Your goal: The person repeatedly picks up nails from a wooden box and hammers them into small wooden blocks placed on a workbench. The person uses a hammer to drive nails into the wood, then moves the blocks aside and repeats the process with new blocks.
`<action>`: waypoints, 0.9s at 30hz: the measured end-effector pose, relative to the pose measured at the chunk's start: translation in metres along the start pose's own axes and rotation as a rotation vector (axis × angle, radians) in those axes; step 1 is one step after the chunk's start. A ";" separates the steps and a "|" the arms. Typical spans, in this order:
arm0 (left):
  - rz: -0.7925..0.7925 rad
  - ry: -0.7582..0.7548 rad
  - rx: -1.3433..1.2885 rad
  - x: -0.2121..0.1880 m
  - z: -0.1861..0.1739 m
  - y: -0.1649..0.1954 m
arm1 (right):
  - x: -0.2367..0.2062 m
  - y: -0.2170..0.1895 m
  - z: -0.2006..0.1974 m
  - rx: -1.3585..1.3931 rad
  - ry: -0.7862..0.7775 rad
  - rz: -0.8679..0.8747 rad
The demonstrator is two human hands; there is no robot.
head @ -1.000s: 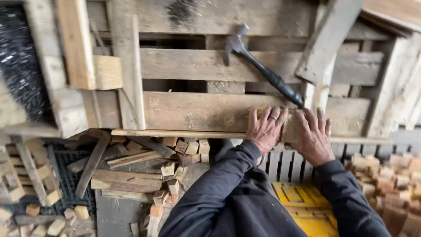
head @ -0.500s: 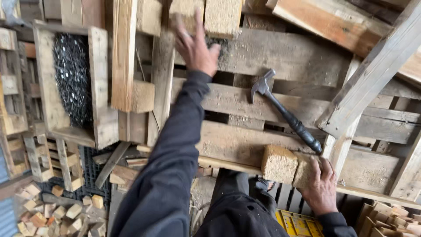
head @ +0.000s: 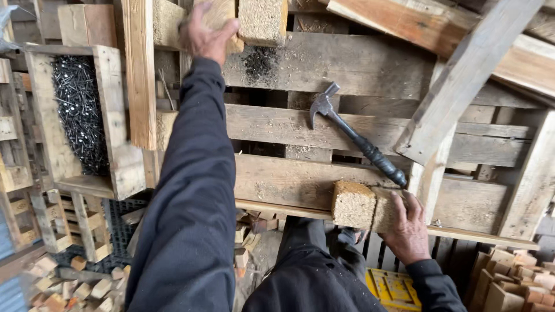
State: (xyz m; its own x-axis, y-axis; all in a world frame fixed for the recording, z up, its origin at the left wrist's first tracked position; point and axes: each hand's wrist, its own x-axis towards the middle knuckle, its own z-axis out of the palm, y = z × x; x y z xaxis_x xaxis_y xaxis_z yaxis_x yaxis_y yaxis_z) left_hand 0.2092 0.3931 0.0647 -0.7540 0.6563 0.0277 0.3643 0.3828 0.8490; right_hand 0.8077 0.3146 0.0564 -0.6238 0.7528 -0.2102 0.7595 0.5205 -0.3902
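Observation:
My left hand (head: 207,32) reaches far up and grips a pressed-wood block (head: 222,14) at the top of the wooden pallet (head: 277,182), between two other blocks (head: 263,20). My right hand (head: 407,228) rests at the pallet's near edge, its fingers holding a chipboard block (head: 354,203) there. A black-handled claw hammer (head: 352,136) lies on the pallet boards just above my right hand, head pointing up-left.
A wooden box full of dark nails (head: 78,112) stands at the left. Loose planks (head: 462,98) lean across the right side. Small wood blocks (head: 514,283) are piled at lower right and lower left. A yellow crate (head: 393,289) sits below the pallet.
My left hand left the near edge, rose to the top of the pallet and closed on a block there. My right hand stays on the block at the front edge.

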 end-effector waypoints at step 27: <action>-0.504 -0.844 -1.148 -0.501 0.118 0.183 | -0.199 -0.023 -0.111 1.197 0.496 0.004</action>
State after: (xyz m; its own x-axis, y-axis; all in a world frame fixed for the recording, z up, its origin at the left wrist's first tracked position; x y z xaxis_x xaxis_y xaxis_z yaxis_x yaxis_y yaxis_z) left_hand 0.7188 0.2113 0.1440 0.0053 0.9377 -0.3473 -0.7420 0.2365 0.6273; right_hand 0.9346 0.1971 0.2065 -0.2920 0.9557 0.0385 -0.0349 0.0296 -0.9990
